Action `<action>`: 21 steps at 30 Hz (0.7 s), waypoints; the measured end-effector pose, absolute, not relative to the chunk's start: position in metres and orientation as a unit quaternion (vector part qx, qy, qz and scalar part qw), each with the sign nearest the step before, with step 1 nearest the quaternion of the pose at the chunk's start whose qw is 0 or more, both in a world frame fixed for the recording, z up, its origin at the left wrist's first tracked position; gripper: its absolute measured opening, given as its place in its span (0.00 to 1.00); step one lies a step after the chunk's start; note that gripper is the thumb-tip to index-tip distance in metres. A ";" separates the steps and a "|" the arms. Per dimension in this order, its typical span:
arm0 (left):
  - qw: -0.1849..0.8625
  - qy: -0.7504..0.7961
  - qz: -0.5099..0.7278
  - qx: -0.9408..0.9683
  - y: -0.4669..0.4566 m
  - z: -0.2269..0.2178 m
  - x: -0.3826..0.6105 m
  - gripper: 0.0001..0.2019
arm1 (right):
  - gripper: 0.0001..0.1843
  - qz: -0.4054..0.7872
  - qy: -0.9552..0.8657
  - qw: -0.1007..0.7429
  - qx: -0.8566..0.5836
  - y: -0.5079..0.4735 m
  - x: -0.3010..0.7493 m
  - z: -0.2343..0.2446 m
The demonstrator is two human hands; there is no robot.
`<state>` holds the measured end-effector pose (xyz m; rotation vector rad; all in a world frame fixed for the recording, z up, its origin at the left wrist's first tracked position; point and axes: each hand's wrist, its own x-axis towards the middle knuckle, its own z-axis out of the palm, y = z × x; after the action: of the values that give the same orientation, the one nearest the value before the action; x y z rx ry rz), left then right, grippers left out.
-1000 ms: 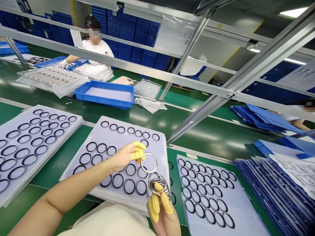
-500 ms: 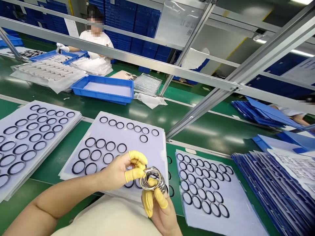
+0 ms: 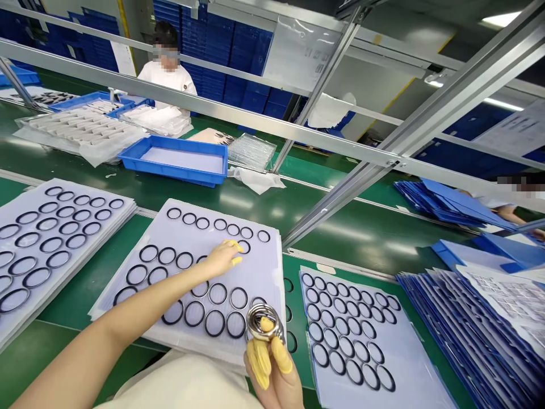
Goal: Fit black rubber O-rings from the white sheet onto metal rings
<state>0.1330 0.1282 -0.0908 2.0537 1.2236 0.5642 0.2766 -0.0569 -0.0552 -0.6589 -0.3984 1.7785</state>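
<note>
My left hand (image 3: 225, 257), in yellow finger cots, reaches over the middle stack of white sheets (image 3: 259, 267). Its thumb and fingers are apart beside the left edge of a single black-edged ring (image 3: 244, 246); whether they touch it I cannot tell. Lower down, my right hand (image 3: 272, 363), also in yellow finger cots, grips a bunch of shiny metal rings (image 3: 263, 319), with a fingertip showing through their opening. Rows of dark-rimmed rings (image 3: 218, 293) lie on the same sheet, some of them hidden beneath my left forearm.
More rings lie on the left sheet stack (image 3: 85, 250) and the right sheet (image 3: 409, 363). Blue-edged boards (image 3: 464, 335) are stacked at far right. Across the bench stand a blue tray (image 3: 174, 165) and a metal frame (image 3: 238, 116), with a co-worker (image 3: 168, 82) behind.
My left hand has left the metal rings and moved up and away to the lone ring on the middle sheet. My right hand keeps its hold on the bunch.
</note>
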 end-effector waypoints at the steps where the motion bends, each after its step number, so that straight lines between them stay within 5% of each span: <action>1: 0.324 0.475 0.207 0.792 0.137 -0.100 0.139 0.10 | 0.16 0.758 -0.163 0.565 -0.285 -0.057 0.279 -0.056; 10: 0.376 0.469 0.224 0.767 0.163 -0.110 0.166 0.12 | 0.12 0.730 -0.154 0.591 -0.305 -0.067 0.290 -0.058; 14: 0.487 0.418 0.290 0.710 0.135 -0.083 0.161 0.08 | 0.13 0.706 -0.149 0.609 -0.329 -0.070 0.295 -0.066; 21: 0.745 0.273 0.335 0.508 0.069 -0.015 0.133 0.19 | 0.19 0.723 -0.190 0.585 -0.312 -0.066 0.289 -0.066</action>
<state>0.1328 0.0695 -0.0146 1.1126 0.5979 0.7340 0.2888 -0.0664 -0.0657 -0.7285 -0.4440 1.6872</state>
